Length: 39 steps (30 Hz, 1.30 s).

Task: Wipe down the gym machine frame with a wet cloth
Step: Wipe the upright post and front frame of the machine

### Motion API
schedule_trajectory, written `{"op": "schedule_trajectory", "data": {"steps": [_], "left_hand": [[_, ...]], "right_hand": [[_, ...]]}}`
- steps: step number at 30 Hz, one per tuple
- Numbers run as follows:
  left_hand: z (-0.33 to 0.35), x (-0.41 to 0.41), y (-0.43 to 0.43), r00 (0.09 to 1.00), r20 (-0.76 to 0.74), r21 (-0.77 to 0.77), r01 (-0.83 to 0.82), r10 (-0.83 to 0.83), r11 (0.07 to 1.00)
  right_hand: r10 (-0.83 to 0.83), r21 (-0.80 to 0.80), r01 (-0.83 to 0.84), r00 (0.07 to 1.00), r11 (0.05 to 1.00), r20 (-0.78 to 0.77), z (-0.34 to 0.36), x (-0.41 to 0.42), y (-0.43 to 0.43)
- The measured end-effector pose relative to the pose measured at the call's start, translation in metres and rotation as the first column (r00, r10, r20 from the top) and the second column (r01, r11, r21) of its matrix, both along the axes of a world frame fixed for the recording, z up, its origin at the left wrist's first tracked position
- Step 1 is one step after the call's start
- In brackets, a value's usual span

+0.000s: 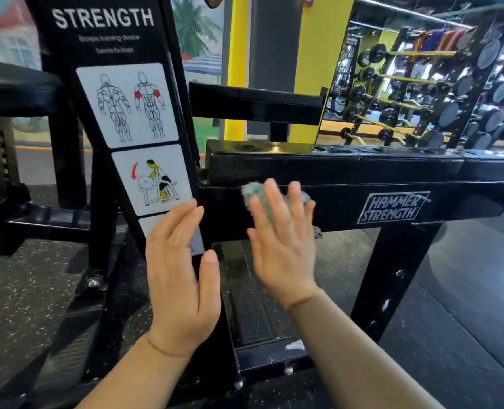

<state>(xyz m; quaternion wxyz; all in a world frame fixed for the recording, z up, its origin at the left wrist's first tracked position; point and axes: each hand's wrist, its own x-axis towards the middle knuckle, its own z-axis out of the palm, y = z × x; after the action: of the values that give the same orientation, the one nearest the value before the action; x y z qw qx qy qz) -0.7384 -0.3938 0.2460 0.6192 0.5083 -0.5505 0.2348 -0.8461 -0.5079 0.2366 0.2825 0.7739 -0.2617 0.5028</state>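
Here the right hand lies flat against the front face of the gym machine's black horizontal beam, fingers straight and spread, pressing a pale grey-green cloth onto the paint. The cloth is blurred. It bunches out above and between the fingertips, and a small corner of it shows at the beam's lower edge, just right of the hand. It sits near the beam's left end, close to where the beam meets the slanted post.

The left hand is held up, fingers straight and together with the thumb apart, gripping nothing. It is in front of the bottom edge of the instruction placard on that slanted post. Whether it touches the placard cannot be told.

To the right of the cloth the beam's face runs on bare to the white Hammer Strength logo and then out past the picture's right edge. The beam's top surface is glossy and has round holes along it. Below the beam there is an open gap between the slanted post and the frame's upright leg. A ribbed foot plate lies low in that gap, beneath the two wrists. Speckled rubber flooring spreads out to the left, and smoother dark matting lies to the right of the leg. Behind the beam stand a yellow pillar and, well apart, a barbell rack.
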Motion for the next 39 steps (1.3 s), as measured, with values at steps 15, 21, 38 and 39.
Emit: {"op": "schedule_trajectory", "data": {"steps": [15, 21, 38, 39], "left_hand": [[0.039, -0.055, -0.024, 0.999, 0.023, 0.110, 0.027, -0.030, 0.994], [0.047, -0.103, -0.062, 0.950, 0.287, 0.224, 0.062, -0.126, 0.973], [0.052, -0.198, -0.136, 0.777, 0.615, 0.293, -0.064, -0.136, 0.954], [0.054, -0.202, -0.142, 0.765, 0.630, 0.296, -0.075, -0.136, 0.952]], "right_hand": [[-0.072, -0.013, 0.074, 0.992, 0.997, 0.105, 0.000, -0.073, -0.053], [-0.072, 0.195, -0.012, 0.907, 0.981, 0.415, 0.007, -0.059, -0.045], [0.102, 0.236, -0.195, 0.928, 0.952, 0.358, -0.001, -0.198, -0.133], [0.076, 0.204, -0.152, 0.938, 0.967, 0.338, -0.001, -0.215, -0.143]]}}
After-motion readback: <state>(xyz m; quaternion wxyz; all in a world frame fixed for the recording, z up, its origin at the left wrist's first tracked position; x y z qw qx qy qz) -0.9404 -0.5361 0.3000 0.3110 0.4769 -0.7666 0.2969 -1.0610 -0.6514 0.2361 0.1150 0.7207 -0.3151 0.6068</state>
